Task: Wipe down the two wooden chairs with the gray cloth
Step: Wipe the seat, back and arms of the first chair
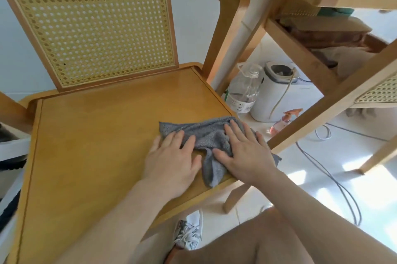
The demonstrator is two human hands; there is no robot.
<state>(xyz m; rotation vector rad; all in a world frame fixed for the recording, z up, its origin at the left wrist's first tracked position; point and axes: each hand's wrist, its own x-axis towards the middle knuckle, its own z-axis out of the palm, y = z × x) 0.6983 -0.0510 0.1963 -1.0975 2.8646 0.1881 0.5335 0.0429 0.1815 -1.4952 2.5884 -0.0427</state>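
Chair seat bears one gray cloth, left hand and right hand both pressing it flat-fingered.

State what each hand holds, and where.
Nothing is gripped. The left hand presses the gray cloth flat at its left end, the right hand at its right, onto the chair seat.

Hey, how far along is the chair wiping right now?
Nothing plainly looks finished. In hand: both the left hand and right hand press the gray cloth flat on the near chair's seat, at its front right edge. Probably left: the rest of that seat, its back and arms, and the second chair on the right, which no hand touches.
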